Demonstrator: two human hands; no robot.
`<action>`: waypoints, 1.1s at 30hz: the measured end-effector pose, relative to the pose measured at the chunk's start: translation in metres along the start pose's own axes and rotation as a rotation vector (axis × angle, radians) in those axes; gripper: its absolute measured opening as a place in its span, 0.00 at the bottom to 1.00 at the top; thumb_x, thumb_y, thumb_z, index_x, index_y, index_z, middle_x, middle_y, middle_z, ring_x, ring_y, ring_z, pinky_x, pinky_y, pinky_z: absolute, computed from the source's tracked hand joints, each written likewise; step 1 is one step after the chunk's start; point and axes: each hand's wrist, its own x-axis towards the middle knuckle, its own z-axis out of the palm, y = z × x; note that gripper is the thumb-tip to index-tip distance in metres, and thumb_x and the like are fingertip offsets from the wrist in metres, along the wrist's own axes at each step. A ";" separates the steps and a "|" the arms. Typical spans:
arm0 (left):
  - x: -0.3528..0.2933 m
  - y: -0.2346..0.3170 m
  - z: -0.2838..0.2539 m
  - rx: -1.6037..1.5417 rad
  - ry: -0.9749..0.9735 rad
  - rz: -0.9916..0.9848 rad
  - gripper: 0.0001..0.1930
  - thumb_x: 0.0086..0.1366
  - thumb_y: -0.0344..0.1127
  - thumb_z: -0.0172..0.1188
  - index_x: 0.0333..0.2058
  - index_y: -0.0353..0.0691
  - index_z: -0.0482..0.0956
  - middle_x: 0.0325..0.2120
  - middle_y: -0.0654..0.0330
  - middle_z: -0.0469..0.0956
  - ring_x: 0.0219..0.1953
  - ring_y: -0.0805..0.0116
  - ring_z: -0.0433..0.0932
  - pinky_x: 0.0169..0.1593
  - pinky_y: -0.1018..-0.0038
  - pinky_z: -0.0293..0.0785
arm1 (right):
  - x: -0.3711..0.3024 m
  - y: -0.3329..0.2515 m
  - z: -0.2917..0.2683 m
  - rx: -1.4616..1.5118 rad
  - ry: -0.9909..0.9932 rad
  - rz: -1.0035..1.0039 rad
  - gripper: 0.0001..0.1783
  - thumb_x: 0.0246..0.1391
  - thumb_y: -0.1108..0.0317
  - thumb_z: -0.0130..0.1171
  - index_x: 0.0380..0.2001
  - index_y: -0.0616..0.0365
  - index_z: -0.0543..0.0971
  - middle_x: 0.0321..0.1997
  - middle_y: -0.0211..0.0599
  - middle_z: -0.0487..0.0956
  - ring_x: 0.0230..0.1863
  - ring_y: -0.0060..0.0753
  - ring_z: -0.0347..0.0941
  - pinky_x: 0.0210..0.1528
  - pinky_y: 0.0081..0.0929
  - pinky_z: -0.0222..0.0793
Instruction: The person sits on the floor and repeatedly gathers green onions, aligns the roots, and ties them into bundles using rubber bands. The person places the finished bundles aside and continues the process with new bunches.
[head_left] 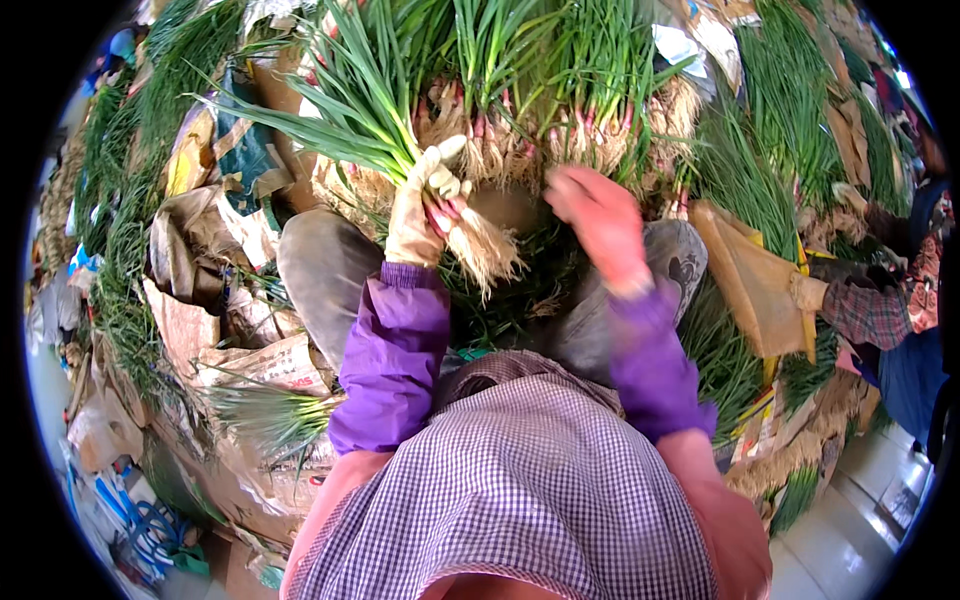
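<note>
In a pale glove, my left hand (428,195) is closed round a bunch of spring onions (445,218). Their reddish stems and hanging roots point down to the right, and the green leaves fan out to the upper left. To its right, my right hand (600,215), in what looks like a pinkish-red glove, is smeared by motion above my knee. Its fingers are too blurred to read. Just beyond both hands stands a row of spring onions (590,110), roots toward me.
Long green leaves (785,110) lie in heaps on both sides. Crumpled sacks and paper (225,235) are at my left. Another person's gloved hand (808,293) is beside a tan sheet (755,285) at the right. Blue straps (150,530) lie at the lower left.
</note>
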 end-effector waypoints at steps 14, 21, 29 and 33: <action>-0.004 0.007 -0.005 0.114 -0.020 -0.053 0.17 0.64 0.41 0.56 0.47 0.36 0.74 0.26 0.64 0.78 0.20 0.70 0.76 0.27 0.75 0.74 | 0.093 0.011 0.017 0.323 0.005 0.159 0.14 0.52 0.66 0.61 0.39 0.63 0.80 0.27 0.28 0.79 0.25 0.16 0.72 0.26 0.13 0.67; 0.012 -0.015 0.019 0.305 -0.095 -0.140 0.13 0.63 0.33 0.58 0.45 0.35 0.77 0.30 0.59 0.80 0.26 0.70 0.77 0.30 0.76 0.76 | 0.020 -0.009 0.018 -0.511 0.140 -0.333 0.10 0.50 0.63 0.61 0.34 0.56 0.79 0.24 0.40 0.78 0.24 0.37 0.75 0.29 0.28 0.70; 0.015 -0.027 -0.004 0.197 -0.082 -0.109 0.09 0.62 0.34 0.60 0.39 0.36 0.76 0.25 0.58 0.78 0.22 0.66 0.77 0.18 0.73 0.73 | 0.046 -0.020 0.020 -0.693 -0.092 -0.212 0.29 0.51 0.46 0.61 0.45 0.61 0.76 0.31 0.34 0.79 0.32 0.26 0.75 0.36 0.23 0.71; 0.013 -0.024 -0.003 0.180 -0.251 -0.135 0.17 0.62 0.44 0.58 0.40 0.34 0.75 0.19 0.57 0.77 0.23 0.64 0.78 0.30 0.66 0.77 | 0.078 -0.020 0.046 0.261 -0.421 0.271 0.26 0.50 0.54 0.64 0.45 0.65 0.76 0.33 0.30 0.77 0.30 0.20 0.72 0.35 0.16 0.68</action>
